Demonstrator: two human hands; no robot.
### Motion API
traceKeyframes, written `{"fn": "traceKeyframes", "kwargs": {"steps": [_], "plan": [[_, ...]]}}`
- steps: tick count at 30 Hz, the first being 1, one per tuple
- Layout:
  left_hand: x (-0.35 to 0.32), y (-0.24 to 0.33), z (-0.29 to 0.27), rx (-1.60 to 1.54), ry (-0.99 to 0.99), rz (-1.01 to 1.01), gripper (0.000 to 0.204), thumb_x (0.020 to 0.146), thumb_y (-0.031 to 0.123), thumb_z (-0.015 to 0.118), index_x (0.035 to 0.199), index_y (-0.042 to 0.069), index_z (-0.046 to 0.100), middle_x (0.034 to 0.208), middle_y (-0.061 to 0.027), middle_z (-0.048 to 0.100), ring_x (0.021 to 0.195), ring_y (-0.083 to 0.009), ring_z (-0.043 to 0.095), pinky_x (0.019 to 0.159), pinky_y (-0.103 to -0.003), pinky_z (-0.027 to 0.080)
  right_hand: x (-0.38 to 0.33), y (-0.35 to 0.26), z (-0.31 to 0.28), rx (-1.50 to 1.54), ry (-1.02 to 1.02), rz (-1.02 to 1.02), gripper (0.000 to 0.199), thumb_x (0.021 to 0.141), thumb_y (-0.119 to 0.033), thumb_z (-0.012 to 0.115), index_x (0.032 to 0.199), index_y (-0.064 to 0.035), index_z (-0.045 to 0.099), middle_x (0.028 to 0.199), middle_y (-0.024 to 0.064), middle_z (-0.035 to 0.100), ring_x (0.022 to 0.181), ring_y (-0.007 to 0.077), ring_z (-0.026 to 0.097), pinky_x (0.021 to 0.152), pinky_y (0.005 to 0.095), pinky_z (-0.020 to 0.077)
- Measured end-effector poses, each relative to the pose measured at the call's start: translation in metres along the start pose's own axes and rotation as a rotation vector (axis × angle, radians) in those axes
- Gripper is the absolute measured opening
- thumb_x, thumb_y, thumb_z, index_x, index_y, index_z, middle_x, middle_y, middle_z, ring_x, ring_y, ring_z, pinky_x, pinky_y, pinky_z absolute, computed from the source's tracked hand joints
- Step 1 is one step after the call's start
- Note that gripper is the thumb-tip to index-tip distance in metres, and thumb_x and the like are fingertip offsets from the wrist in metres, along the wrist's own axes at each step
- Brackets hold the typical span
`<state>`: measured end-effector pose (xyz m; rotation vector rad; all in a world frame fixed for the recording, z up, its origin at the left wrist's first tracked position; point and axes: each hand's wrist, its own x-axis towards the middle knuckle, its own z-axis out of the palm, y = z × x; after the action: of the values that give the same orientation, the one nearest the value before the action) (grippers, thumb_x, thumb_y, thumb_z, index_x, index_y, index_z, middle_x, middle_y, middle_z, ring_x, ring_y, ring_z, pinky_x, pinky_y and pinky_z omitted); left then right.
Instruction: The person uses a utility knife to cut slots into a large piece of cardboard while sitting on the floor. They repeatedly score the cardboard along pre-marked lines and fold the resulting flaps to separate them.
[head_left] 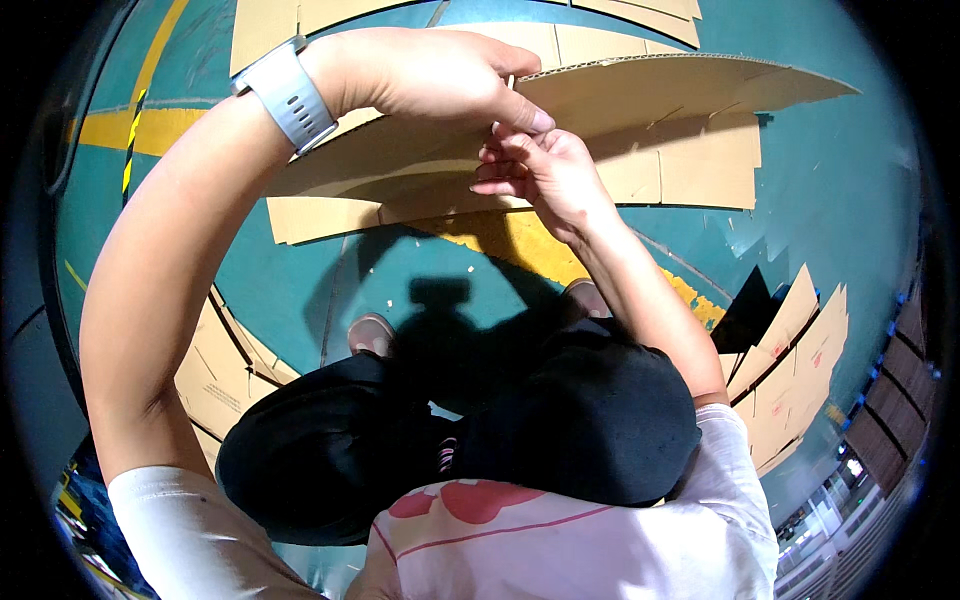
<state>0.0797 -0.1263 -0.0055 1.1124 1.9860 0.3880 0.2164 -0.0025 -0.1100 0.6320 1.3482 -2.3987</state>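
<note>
A large brown cardboard sheet (620, 100) stands tilted up in front of me, its corrugated top edge bowed. My left hand (440, 80), with a pale-banded watch (285, 95) on the wrist, reaches over that edge, its thumb on the near side and its fingers closed at the edge. Close below the left thumb is my right hand (555, 175), fingers curled and thumb against them. Whatever lies between its fingertips is too small to make out. Beneath the tilted sheet, more flat cardboard (700, 165) lies on the floor.
The green floor (810, 180) carries yellow stripes (540, 245) and small scraps. Cardboard stacks lie at my left (225, 370) and at my right (800, 370). Another cardboard piece (640, 15) is at the far side. My shoes (370, 333) are close to the near cardboard edge.
</note>
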Motion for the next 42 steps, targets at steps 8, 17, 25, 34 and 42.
{"fn": "traceKeyframes", "kwargs": {"steps": [8,17,25,34,42], "plan": [[0.0,0.004,0.008,-0.025,0.031,0.062,0.056,0.096,0.048,0.051,0.126,0.001,0.055,0.118,-0.0181,0.058,0.111,-0.0284,0.055,0.098,-0.034,0.041,-0.003,-0.013,-0.002,0.01,-0.031,0.086,0.018,0.098,-0.008,0.046,0.102,0.0037,0.058,0.091,0.0134,0.064,0.077,0.0199,0.067,0.072,0.0367,0.0617],[-0.002,0.013,0.019,0.036,0.062,0.132,0.045,0.1,0.04,0.044,0.114,-0.001,0.058,0.102,-0.0142,0.051,0.099,-0.0269,0.054,0.092,-0.035,0.042,-0.008,-0.007,0.014,-0.053,0.078,-0.048,0.021,0.097,-0.02,0.053,0.09,-0.0004,0.058,0.076,0.0079,0.062,0.056,0.0111,0.052,0.058,0.0321,0.0555],[0.001,0.009,0.018,-0.104,0.074,0.079,0.043,0.101,0.039,0.043,0.106,-0.002,0.055,0.099,-0.0127,0.05,0.091,-0.0252,0.053,0.088,-0.035,0.043,0.001,0.004,0.021,-0.141,0.179,-0.209,0.031,0.098,-0.027,0.055,0.084,0.0003,0.062,0.072,0.0056,0.061,0.063,0.0124,0.059,0.057,0.0289,0.0529],[0.01,0.006,0.014,-0.118,0.154,0.0,0.041,0.101,0.041,0.043,0.104,0.001,0.055,0.091,-0.0068,0.053,0.085,-0.0178,0.049,0.086,-0.031,0.042,0.022,0.016,0.025,-0.473,0.332,-0.571,0.017,0.091,-0.009,0.054,0.083,0.003,0.063,0.069,0.0073,0.063,0.063,0.0139,0.058,0.061,0.0303,0.0485],[0.002,-0.03,0.005,0.128,0.348,-0.119,0.058,0.095,0.055,0.048,0.115,0.002,0.062,0.099,-0.0137,0.062,0.093,-0.0226,0.058,0.089,-0.034,0.046,0.004,0.017,0.044,-1.065,-0.068,-1.239,0.009,0.083,-0.013,0.065,0.078,-0.0055,0.062,0.075,0.0113,0.061,0.067,0.0288,0.062,0.058,0.0355,0.0508]]}}
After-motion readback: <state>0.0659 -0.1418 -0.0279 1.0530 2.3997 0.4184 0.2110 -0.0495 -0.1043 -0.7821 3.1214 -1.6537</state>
